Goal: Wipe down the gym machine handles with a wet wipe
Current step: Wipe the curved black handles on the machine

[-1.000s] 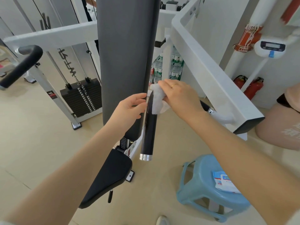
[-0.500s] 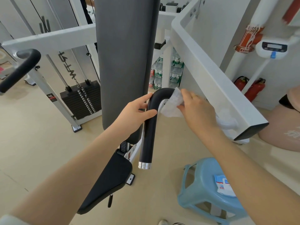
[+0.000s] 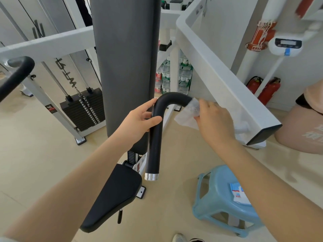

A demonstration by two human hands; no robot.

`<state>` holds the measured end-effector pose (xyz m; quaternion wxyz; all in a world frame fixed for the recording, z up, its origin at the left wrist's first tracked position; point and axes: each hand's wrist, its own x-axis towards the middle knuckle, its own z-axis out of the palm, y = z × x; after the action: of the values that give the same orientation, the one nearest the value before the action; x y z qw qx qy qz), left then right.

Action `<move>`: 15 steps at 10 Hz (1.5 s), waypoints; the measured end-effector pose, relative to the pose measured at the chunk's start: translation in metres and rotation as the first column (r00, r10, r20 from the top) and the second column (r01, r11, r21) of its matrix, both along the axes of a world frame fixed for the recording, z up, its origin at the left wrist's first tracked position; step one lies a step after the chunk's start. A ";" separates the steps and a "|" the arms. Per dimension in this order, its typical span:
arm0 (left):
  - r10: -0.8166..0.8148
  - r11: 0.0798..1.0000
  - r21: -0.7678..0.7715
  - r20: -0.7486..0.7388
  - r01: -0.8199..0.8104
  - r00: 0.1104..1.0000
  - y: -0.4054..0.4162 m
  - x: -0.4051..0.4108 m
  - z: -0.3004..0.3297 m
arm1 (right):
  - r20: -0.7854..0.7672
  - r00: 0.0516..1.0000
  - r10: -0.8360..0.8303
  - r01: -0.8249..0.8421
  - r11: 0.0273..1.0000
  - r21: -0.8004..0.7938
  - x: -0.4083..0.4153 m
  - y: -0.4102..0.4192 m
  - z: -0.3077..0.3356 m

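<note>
Two big forms fill the upper middle of the frame: the dark upright back pad (image 3: pixel 125 67), running from the top edge down past centre, and the white frame arm (image 3: pixel 227 81), slanting from top centre to its dark end cap at right. Between them, at centre, hangs the black handle (image 3: pixel 154 137), bent like a hook, its straight part dropping to a silver end cap just beside the black seat pad (image 3: pixel 113 198) at lower centre. Bare beige floor (image 3: pixel 35 154) lies open across the left and below the handle. At lower right a blue stool (image 3: pixel 215 198) carries a wipe packet (image 3: pixel 238 193), partly hidden by the right forearm. A weight stack (image 3: pixel 83 110) stands at mid left. The left hand (image 3: pixel 138 123) curls loosely round the handle's straight part just under the bend, thumb across the front. The right hand (image 3: pixel 213 121) is pinched closed on the white wet wipe (image 3: pixel 189 114), pressing it against the handle's horizontal end, close under the lower edge of the frame arm, where there is little room.
</note>
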<state>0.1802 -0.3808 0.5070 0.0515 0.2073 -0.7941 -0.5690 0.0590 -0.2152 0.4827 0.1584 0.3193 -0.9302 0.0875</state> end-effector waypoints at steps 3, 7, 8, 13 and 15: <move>0.027 1.000 0.014 -0.021 -0.027 0.999 0.002 0.001 -0.002 | -0.242 0.970 -0.004 -0.001 1.000 -0.020 -0.001 0.013 -0.017; -0.027 0.999 0.020 -0.039 0.028 0.999 -0.002 0.001 0.003 | -0.295 0.822 0.487 -0.538 0.835 -0.118 0.035 -0.017 -0.048; -0.027 1.000 0.014 -0.034 0.028 0.999 -0.002 0.001 0.002 | 0.407 0.869 0.281 -0.094 0.902 -0.422 0.050 0.004 -0.061; -0.049 0.999 -0.004 -0.057 0.049 0.997 -0.006 0.002 -0.001 | 0.247 0.121 0.961 0.931 -0.023 -0.363 0.053 -0.048 -0.001; -0.022 0.999 0.027 -0.063 0.023 0.998 -0.008 0.006 -0.007 | 0.403 0.122 0.907 0.863 0.104 -0.494 0.050 -0.053 -0.005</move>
<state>0.1865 -0.3885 0.5000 0.0672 0.1811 -0.7865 -0.5866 0.1087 -0.2681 0.4773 -0.3517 -0.0258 -0.3495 0.8681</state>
